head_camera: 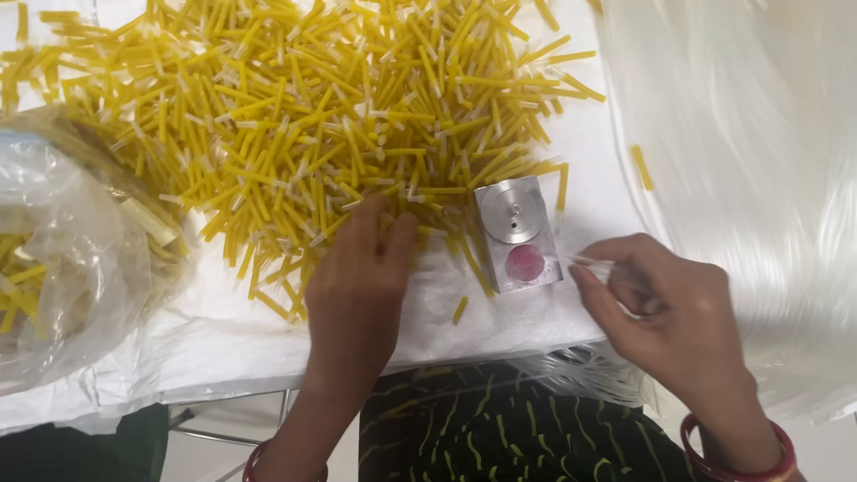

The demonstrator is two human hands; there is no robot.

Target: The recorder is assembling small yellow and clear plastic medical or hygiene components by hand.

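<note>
A large heap of short yellow tubes with white ends covers a white sheet. My left hand lies palm down at the heap's near edge, its fingertips on a few tubes. A small metal block with a round steel disc and a pink circular pad stands just right of that hand. My right hand pinches a bundle of thin clear strands whose tip points at the pink pad.
A clear plastic bag holding more yellow tubes lies at the left. A broad sheaf of white translucent fibres fills the right side. A loose yellow tube rests near the sheet's front edge.
</note>
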